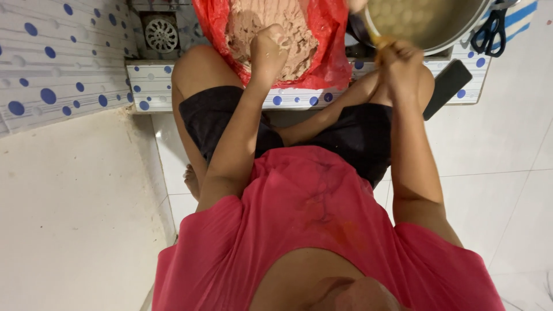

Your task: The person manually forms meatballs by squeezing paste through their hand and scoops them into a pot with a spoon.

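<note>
**Both hands busy at the tiled step**

Your red shirt (322,230) fills the bottom of the view, with black shorts (242,124) above it and both knees raised toward a low step tiled white with blue dots (152,86).

Your left hand (268,49) is curled into a loose fist and pressed into a mound of pale brown dough (288,29), with bits of dough stuck to the fingers. That dough lies on a red plastic sheet (331,63) spread over the step, just past your left knee.

Your right hand (397,57) is closed around a small yellowish object (380,41) held against the near rim of a metal pot (432,23); what the object is cannot be told. Pale, cloudy contents fill the pot, which sits at the right of the dough, its edge close to the red sheet.

Beside your right knee a dark phone (446,86) lies on the step, and blue-handled scissors (488,31) rest near the pot. A round metal drain cover (161,34) sits at the left of the dough.
</note>
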